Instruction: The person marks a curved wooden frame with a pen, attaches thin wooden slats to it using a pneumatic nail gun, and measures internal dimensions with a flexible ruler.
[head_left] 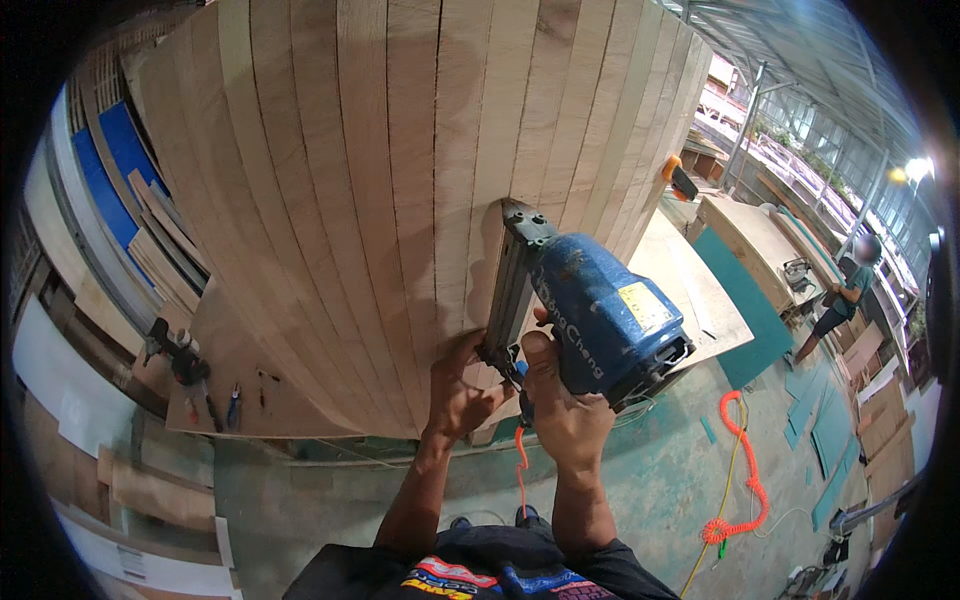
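A blue pneumatic nail gun (610,310) rests its metal nose against a large wooden panel (400,180) built of narrow planks side by side. My right hand (568,405) is closed round the gun's handle, the thumb on the near side. At the lower end of the gun's long magazine (508,295), my left hand (462,390) is curled, close to the panel's near edge; its fingertips are partly hidden. From the bottom of the handle hangs an orange air hose (521,465). An orange and black clamp (680,178) grips the panel's right edge.
On the brown board (270,405) at left lie a cordless drill (185,360), pliers (234,405) and other small tools. Coiled orange hose (745,470) crosses the floor at right. Beyond, a person (850,290) stands beside another workbench (760,250). Boards (150,490) are stacked at left.
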